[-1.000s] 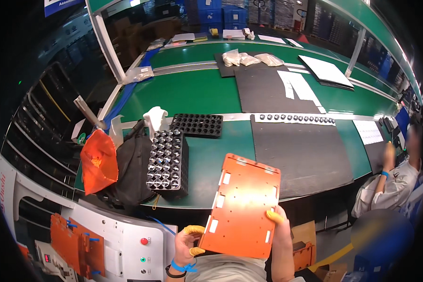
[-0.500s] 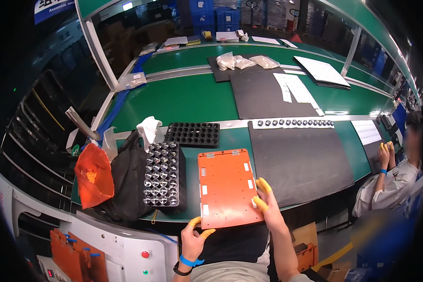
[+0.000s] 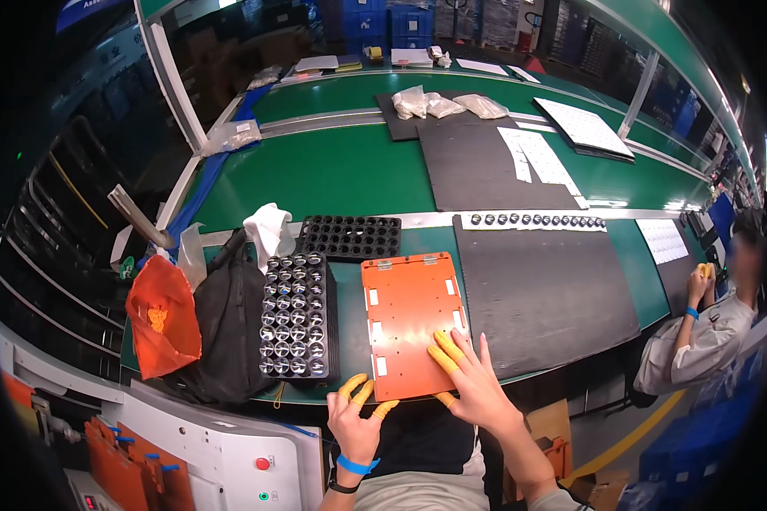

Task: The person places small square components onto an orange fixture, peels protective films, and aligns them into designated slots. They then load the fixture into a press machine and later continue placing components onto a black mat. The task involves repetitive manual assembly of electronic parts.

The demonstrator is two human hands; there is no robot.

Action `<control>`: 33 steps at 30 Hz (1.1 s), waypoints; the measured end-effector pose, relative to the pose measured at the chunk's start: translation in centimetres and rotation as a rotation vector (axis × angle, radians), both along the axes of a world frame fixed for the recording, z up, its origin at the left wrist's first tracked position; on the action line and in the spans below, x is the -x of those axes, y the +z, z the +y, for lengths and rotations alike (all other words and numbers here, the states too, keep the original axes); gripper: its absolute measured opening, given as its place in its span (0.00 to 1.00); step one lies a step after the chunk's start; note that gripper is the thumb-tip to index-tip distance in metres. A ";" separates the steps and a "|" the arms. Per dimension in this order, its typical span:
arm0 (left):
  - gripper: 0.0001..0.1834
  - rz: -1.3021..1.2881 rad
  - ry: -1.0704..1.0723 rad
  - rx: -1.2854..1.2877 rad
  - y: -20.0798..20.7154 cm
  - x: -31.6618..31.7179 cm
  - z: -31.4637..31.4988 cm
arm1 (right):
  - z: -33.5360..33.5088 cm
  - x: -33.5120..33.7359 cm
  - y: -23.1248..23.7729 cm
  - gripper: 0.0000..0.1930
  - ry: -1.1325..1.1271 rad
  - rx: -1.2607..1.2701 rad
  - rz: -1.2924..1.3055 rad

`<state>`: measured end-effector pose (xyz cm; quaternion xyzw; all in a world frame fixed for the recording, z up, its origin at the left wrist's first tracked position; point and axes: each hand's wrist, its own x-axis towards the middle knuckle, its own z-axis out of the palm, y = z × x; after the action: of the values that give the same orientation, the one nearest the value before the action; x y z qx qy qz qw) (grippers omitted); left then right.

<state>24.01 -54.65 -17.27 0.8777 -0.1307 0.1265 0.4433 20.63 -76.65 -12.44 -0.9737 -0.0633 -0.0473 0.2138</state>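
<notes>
In front of me a flat orange hinged plate (image 3: 407, 319) lies on the green table, its near edge at the table's front edge. It has metal hinges at its far end and pale rectangular patches along its sides. My right hand (image 3: 477, 387) rests over its near right corner, yellow-covered fingers stretched across the top and the thumb at the near edge. My left hand (image 3: 355, 422) is by the near left corner, its fingers apart and the thumb near or against the edge; exact contact is unclear. Yellow covers sit on several of its fingertips too.
Left of the plate stands a stack of black trays (image 3: 295, 319) filled with shiny round parts; behind it lies another black tray (image 3: 351, 238). A dark mat (image 3: 550, 298) with a row of round parts is on the right. An orange bag (image 3: 164, 319) is at left; a co-worker (image 3: 699, 332) sits at right.
The orange plate has shifted slightly away from me on the table. My right hand has gone from its right side onto its near right corner. The left hand's fingers have spread.
</notes>
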 end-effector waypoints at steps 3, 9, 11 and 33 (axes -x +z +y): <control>0.25 0.009 0.040 0.021 -0.7 0.3 -0.3 | -0.2 -0.2 -1.4 0.35 0.012 0.017 -0.093; 0.25 -0.005 0.037 -0.001 -0.8 0.4 -0.5 | -0.8 -0.8 0.6 0.24 0.019 0.023 -0.412; 0.24 -0.007 0.040 0.009 -0.5 0.4 -0.3 | -1.6 -2.7 4.3 0.23 0.040 0.010 -0.555; 0.26 -0.081 0.063 0.017 -1.8 0.3 -0.1 | -6.5 -20.3 -0.5 0.23 -0.554 -0.475 -0.151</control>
<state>23.66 -54.72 -19.02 0.8719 -0.1196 0.1767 0.4408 40.96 -83.11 -12.96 -0.8708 0.2000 -0.1883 0.4077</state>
